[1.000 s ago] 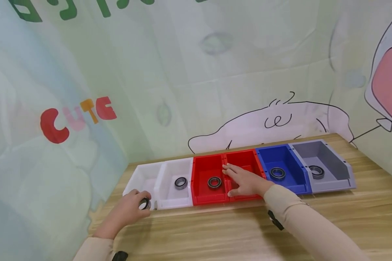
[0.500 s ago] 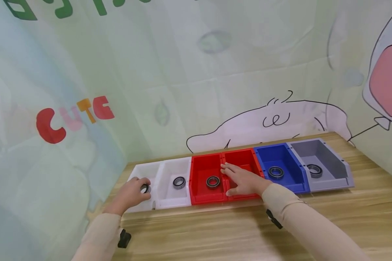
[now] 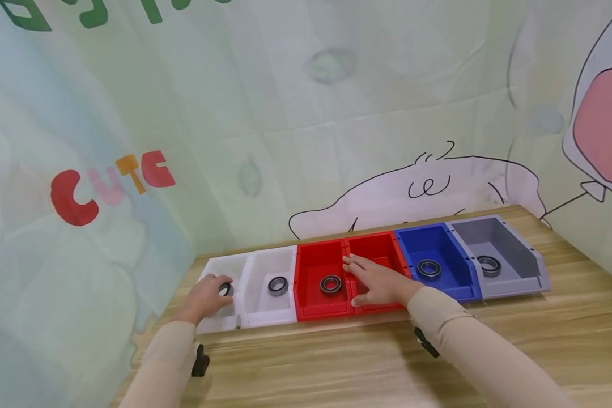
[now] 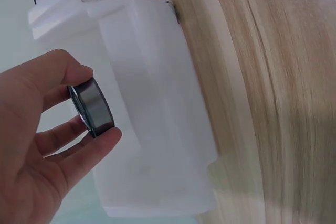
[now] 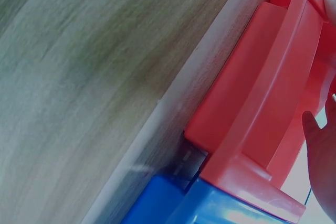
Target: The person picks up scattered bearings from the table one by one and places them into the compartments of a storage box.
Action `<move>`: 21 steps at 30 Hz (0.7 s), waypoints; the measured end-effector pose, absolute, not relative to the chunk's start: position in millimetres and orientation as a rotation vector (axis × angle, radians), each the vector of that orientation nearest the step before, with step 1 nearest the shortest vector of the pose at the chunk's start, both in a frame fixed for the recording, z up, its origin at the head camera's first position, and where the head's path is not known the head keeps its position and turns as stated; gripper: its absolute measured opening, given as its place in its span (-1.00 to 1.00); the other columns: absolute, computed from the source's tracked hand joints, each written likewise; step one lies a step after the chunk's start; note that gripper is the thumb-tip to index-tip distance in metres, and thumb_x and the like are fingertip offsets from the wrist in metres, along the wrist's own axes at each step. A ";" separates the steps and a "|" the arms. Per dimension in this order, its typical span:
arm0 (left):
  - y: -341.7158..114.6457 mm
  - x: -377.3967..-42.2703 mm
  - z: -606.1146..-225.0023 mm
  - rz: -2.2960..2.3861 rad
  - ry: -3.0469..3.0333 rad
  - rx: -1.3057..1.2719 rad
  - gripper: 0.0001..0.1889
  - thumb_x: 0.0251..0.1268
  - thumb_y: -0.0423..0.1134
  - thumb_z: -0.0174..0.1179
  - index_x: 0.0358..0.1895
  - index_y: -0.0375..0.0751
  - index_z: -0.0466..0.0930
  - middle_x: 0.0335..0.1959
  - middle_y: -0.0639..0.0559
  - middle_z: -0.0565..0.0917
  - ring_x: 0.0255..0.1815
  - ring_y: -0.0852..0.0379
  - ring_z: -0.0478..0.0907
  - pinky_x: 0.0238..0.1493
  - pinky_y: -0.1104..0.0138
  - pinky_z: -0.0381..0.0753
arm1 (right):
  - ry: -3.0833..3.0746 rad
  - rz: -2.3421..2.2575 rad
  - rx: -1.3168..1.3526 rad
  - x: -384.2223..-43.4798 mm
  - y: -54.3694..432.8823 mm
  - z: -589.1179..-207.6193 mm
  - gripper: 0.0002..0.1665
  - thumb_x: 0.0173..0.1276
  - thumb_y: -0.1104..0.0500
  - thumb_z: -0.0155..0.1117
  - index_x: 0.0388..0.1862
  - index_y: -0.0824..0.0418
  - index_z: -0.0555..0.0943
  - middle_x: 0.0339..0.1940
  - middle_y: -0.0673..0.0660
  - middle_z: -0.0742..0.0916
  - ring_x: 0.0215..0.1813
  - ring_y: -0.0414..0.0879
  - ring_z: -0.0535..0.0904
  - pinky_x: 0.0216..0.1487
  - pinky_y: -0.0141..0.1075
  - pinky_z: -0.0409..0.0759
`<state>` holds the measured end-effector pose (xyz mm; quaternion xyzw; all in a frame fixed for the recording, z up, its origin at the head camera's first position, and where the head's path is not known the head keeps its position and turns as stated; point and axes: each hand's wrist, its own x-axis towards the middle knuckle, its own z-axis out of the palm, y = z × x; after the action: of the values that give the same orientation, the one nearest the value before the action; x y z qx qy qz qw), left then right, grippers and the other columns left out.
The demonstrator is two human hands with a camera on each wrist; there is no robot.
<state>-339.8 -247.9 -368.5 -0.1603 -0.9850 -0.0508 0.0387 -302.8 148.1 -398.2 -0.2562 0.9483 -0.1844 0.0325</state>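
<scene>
My left hand (image 3: pixel 204 297) pinches a ball bearing (image 4: pixel 93 106) between thumb and fingers, its dark steel rim standing on edge. Hand and bearing are over the leftmost white bin (image 4: pixel 157 103), inside its outline in the head view. Spread over the right-hand red bin (image 3: pixel 377 246), my right hand (image 3: pixel 379 281) has loosely extended fingers, with fingertips at the wall between the two red bins. The right wrist view catches only part of that hand, at its right edge. Another bearing (image 3: pixel 331 285) lies in the left-hand red bin (image 3: pixel 318 255).
The bins stand side by side on a wood-grain table (image 3: pixel 306 368). Single bearings lie in the second white bin (image 3: pixel 270 263), the blue bin (image 3: pixel 423 241) and the grey bin (image 3: pixel 476 235). A printed cloth (image 3: pixel 265 113) hangs behind the table.
My left hand has carried the bearing forward, from the white bin's front edge to over its inside. The right hand keeps its place over the red bin. The head view has shifted slightly.
</scene>
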 end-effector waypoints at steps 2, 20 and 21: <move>-248.2 -344.1 -370.9 -0.158 -3.010 -0.500 -0.55 -0.07 -0.26 0.22 -0.01 -0.34 0.55 -0.25 -0.24 0.57 -0.25 -0.09 0.50 -0.15 0.04 0.50 | 2.919 -0.564 -0.786 -303.0 148.2 -398.8 -0.03 0.10 -0.14 0.32 0.43 0.06 0.13 0.51 0.05 0.10 0.51 0.04 -0.04 0.36 -0.01 0.26; -248.7 -376.9 -407.3 -0.201 -3.081 -0.500 -0.64 0.07 -0.36 0.17 -0.01 -0.37 0.57 -0.14 -0.29 0.64 -0.05 -0.25 0.52 0.05 -0.04 0.45 | 2.919 -0.564 -0.776 -305.5 147.9 -400.7 -0.05 0.12 -0.15 0.31 0.42 0.05 0.16 0.51 0.02 0.10 0.51 0.01 -0.04 0.39 -0.03 0.23; -248.1 -377.7 -408.8 -0.197 -3.081 -0.505 -0.65 0.06 -0.36 0.17 -0.02 -0.36 0.58 -0.16 -0.27 0.65 -0.07 -0.24 0.53 0.04 -0.04 0.45 | 2.920 -0.566 -0.780 -305.7 148.6 -400.7 -0.06 0.12 -0.15 0.31 0.42 0.06 0.16 0.51 0.02 0.10 0.51 0.02 -0.04 0.39 -0.02 0.22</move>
<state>-377.7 -248.1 -408.8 -0.1614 -0.9849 -0.0629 0.0066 -305.7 148.6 -400.7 -0.2535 0.9491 -0.1838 0.0334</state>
